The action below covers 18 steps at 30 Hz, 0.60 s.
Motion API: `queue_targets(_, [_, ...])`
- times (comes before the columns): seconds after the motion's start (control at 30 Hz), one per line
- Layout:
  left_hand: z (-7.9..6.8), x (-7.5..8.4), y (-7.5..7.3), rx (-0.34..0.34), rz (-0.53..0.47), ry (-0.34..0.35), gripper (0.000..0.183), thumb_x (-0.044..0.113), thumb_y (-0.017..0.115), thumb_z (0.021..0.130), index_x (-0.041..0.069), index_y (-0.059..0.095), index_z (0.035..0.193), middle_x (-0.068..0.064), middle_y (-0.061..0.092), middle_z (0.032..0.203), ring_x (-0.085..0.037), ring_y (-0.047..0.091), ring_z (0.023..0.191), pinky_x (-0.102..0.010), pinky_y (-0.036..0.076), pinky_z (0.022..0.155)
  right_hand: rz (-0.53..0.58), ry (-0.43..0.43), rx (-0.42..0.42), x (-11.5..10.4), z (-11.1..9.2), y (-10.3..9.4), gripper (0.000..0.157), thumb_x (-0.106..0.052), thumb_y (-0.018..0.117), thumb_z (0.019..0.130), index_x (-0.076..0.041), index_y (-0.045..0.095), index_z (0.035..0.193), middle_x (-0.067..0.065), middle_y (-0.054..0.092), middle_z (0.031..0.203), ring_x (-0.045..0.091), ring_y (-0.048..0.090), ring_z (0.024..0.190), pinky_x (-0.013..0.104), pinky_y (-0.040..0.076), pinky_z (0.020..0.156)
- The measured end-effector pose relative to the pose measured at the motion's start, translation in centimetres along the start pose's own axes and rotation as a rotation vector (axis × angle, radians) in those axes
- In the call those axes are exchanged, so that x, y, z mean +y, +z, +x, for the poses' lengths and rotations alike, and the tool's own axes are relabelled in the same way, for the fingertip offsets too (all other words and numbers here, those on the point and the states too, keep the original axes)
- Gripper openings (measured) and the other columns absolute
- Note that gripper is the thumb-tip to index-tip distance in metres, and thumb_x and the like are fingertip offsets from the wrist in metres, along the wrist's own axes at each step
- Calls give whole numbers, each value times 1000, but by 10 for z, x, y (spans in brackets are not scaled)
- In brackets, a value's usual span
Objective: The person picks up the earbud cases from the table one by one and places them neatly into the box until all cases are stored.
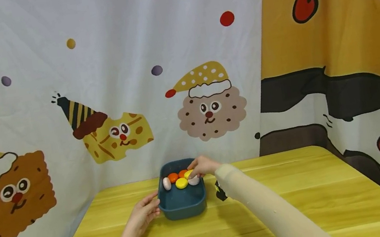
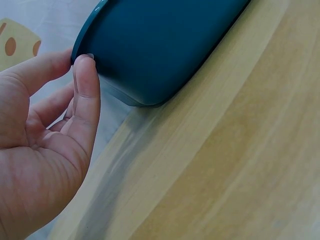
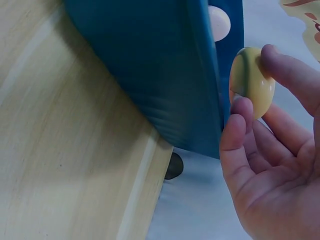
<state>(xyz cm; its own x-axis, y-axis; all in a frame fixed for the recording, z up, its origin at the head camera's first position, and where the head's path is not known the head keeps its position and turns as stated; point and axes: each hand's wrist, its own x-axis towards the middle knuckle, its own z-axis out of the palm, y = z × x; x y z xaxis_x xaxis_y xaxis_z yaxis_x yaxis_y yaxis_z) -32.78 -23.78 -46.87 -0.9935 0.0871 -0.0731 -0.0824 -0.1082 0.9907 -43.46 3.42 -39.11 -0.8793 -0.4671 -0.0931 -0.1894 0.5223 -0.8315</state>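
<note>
A dark teal plastic tub (image 1: 184, 211) stands on the table. My left hand (image 1: 142, 216) pinches its left rim between thumb (image 2: 87, 82) and fingers. At the tub's right far side, my right hand (image 1: 206, 165) holds a smooth yellow egg-shaped piece (image 3: 256, 82) between thumb and fingertips, at the rim. Inside the tub, toward its far end, lie another yellow piece (image 1: 181, 183), two orange pieces (image 1: 173, 178) and two pale pink ones, one at the left wall (image 1: 166, 183) and one below my right hand (image 1: 194, 181).
The yellow wood-grain table (image 1: 300, 200) extends to both sides of the tub. Close behind the tub hangs a white curtain (image 1: 110, 64) printed with cartoon snacks. A cartoon-printed orange, black and white cloth (image 1: 349, 39) covers the right side.
</note>
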Motion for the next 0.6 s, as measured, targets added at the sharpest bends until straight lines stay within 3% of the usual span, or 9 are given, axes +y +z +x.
queue_targets(0.1, [-1, 2, 0, -7, 6, 7, 57, 10, 60, 96, -4, 37, 146, -12, 60, 95, -13, 59, 72, -25, 54, 68, -9, 0, 0, -1, 0, 1, 45, -10, 77, 83, 3, 64, 124, 3, 68, 94, 22, 57, 64, 35, 55, 68])
queue_targets(0.33, [-2, 1, 1, -3, 9, 5, 57, 10, 61, 96, -4, 37, 146, -8, 59, 91, -13, 59, 72, -24, 54, 68, -16, -15, -21, 3, -1, 3, 45, -9, 75, 84, 2, 63, 125, 5, 70, 86, 38, 62, 86, 45, 53, 77])
queue_targets(0.47, [-1, 0, 1, 6, 6, -2, 56, 10, 62, 95, -3, 40, 145, -8, 58, 91, -13, 58, 71, -24, 54, 67, -28, -18, -15, 4, 1, 3, 40, -12, 74, 85, -1, 66, 123, 4, 70, 94, 39, 63, 99, 46, 53, 81])
queue_targets(0.6, [0, 0, 1, 10, 9, -2, 55, 9, 62, 95, -3, 40, 145, -9, 57, 93, -14, 59, 72, -24, 54, 67, -43, -12, -8, 3, 0, 3, 37, -13, 73, 86, -2, 67, 121, 5, 69, 99, 37, 63, 101, 46, 52, 83])
